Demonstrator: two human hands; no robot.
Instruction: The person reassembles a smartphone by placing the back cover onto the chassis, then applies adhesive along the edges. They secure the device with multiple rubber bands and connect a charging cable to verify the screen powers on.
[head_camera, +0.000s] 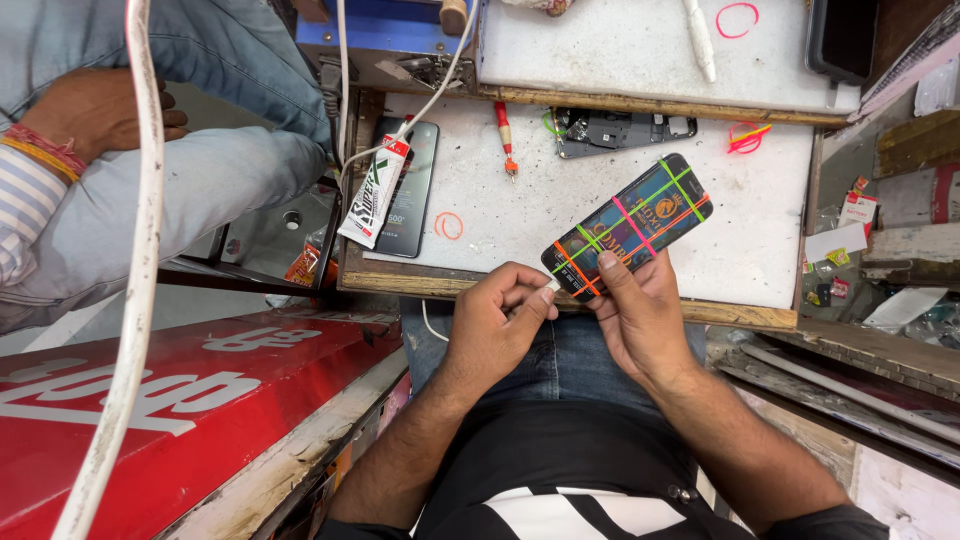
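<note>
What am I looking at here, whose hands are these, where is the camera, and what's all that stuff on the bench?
There is one picture, taken by a camera on a person's head, looking down at their own lap and hands. The right hand holds a smartphone bound with coloured rubber bands, its screen lit. The left hand pinches a white cable plug at the phone's lower end. On the white workbench lie a glue tube across a second dark phone, a small red-handled screwdriver, an opened phone frame and loose rubber bands. At upper left sits another person; their hand rests on a knee.
</note>
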